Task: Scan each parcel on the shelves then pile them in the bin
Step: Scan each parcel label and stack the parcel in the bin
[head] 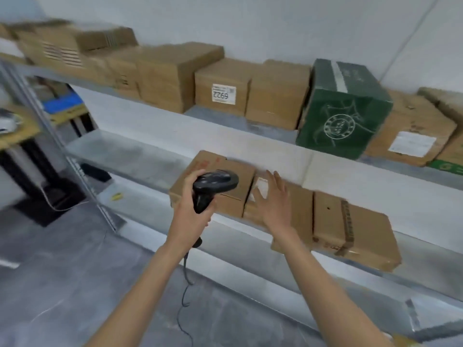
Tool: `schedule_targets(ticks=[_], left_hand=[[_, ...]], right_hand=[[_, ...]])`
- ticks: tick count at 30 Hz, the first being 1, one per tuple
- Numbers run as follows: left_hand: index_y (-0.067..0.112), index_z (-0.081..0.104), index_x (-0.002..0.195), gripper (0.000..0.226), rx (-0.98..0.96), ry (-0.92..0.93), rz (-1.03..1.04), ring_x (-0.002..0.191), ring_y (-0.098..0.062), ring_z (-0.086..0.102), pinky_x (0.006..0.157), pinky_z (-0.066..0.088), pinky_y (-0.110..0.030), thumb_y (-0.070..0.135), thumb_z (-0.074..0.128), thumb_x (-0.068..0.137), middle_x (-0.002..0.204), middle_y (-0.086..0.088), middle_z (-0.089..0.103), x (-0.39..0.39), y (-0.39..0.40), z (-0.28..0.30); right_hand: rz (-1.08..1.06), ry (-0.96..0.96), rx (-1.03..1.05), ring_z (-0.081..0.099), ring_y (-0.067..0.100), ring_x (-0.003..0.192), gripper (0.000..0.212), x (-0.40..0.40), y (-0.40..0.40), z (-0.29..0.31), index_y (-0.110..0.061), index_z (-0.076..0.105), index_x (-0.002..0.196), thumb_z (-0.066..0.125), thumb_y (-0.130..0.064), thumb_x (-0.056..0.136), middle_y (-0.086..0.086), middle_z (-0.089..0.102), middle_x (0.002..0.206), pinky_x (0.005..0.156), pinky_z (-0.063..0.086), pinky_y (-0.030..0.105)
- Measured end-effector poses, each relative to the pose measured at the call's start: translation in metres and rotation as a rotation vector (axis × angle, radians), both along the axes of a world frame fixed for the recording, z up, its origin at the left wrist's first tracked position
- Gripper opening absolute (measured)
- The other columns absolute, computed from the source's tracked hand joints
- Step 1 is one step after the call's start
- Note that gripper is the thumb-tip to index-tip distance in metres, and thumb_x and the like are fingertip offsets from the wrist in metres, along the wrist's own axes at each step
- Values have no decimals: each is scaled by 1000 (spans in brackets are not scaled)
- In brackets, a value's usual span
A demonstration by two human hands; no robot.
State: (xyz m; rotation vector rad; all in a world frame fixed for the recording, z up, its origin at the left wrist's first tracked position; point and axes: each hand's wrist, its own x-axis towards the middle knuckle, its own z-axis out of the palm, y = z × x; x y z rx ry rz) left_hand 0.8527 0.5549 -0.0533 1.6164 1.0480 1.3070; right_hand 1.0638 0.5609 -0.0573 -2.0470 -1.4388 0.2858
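Head view: a black barcode scanner (pixel 213 187) is gripped in the left hand (pixel 193 209) before a brown cardboard parcel (pixel 213 181) on the lower shelf (pixel 140 156), while the right hand (pixel 273 199), fingers spread and holding nothing, is stretched toward the neighbouring parcel (pixel 298 206) bearing a white label (pixel 261 187).

The upper shelf (pixel 225 118) carries brown boxes (pixel 223 93) and a green box (pixel 343 113); the lower shelf (pixel 140 156) three cartons (pixel 350 229).
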Motion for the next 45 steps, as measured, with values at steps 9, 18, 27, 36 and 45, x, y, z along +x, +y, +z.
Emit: schedule_targets(ticks=[9,18,27,36,45], left_hand=[[60,41,128,70,10,64,269,55,-13,62,54,51,-18,7,70,93,95,22,68,-97,38,-6],[62,41,126,69,-24,171,342,67,-10,65,60,54,-24,8,70,93,98,18,68,-152,131,-13],[65,39,124,73,-138,217,294,57,-13,62,54,53,-25,7,71,93,96,29,67,-146,189,-61],[55,42,128,69,-210,129,302,53,-17,65,50,54,-26,4,71,91,101,26,67,-136,216,-94],[60,39,127,71,-179,131,242,54,-16,64,52,54,-22,6,69,94,94,24,69,-165,267,-83]], right_hand=[[218,-30,-83,28,37,146,67,-118,89,-25,-14,18,160,47,-37,104,12,23,165,119,24,46],[180,-8,-254,15,40,151,76,-172,210,-82,-10,1,161,37,-44,103,18,5,168,124,12,51],[0,-126,-418,-14,54,148,99,-174,265,-134,-2,0,160,44,-64,96,33,-11,162,117,-11,64],[-76,-177,-471,-14,51,150,114,-186,278,-145,-6,-1,160,48,-77,84,28,-12,164,113,-16,67],[-148,-91,-470,-2,41,153,95,-184,278,-141,-21,17,158,58,-59,81,10,13,167,114,-4,71]])
